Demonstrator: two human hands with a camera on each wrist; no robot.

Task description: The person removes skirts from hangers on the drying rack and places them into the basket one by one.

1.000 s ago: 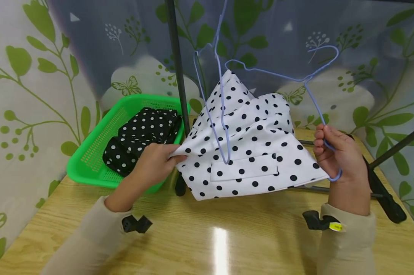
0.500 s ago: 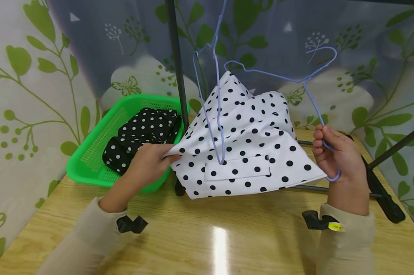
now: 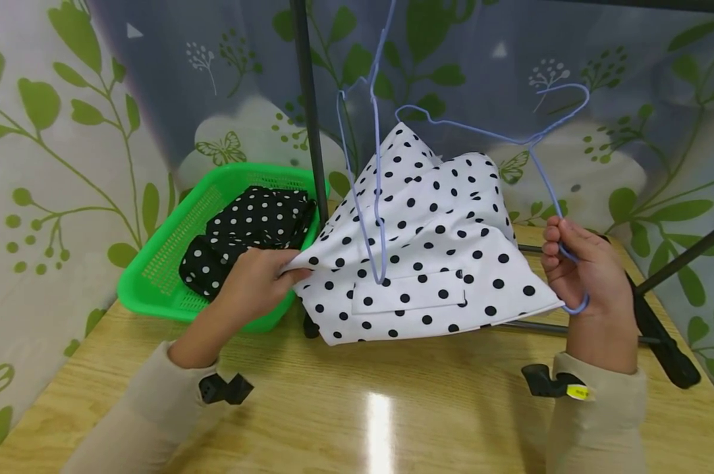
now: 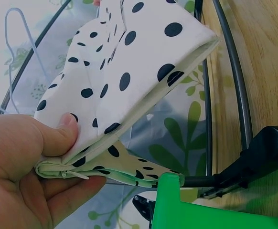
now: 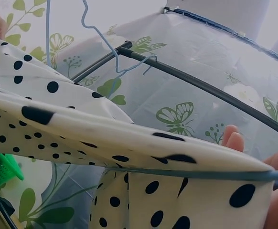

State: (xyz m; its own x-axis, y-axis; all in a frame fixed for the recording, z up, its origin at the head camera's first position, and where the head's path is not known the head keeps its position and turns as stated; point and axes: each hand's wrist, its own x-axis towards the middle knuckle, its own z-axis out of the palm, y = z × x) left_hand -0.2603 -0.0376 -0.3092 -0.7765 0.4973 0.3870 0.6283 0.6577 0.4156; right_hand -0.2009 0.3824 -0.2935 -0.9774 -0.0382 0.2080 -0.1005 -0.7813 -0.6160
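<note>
A white garment with black polka dots [image 3: 428,224] hangs draped over a blue wire hanger [image 3: 543,174] and spreads between my hands. My left hand [image 3: 256,283] pinches its lower left edge between thumb and fingers. In the left wrist view a small zipper pull [image 4: 75,175] shows at the pinched fold. My right hand [image 3: 591,273] grips the hanger's bent wire at its right end, beside the garment's right corner. From the right wrist, the hanger wire [image 5: 201,174] runs along the garment's opening. Part of the hanger is hidden by cloth.
Another blue hanger [image 3: 376,118] dangles in front of the garment. At left, a green basket [image 3: 155,276] holds folded black cloth with white dots [image 3: 256,214]. A dark rack pole [image 3: 309,105] and a rack foot [image 3: 668,345] stand on the wooden table [image 3: 309,408].
My left hand has drawn the garment's edge slightly to the left, and the cloth looks a little more stretched. My right hand stays on the hanger in nearly the same place.
</note>
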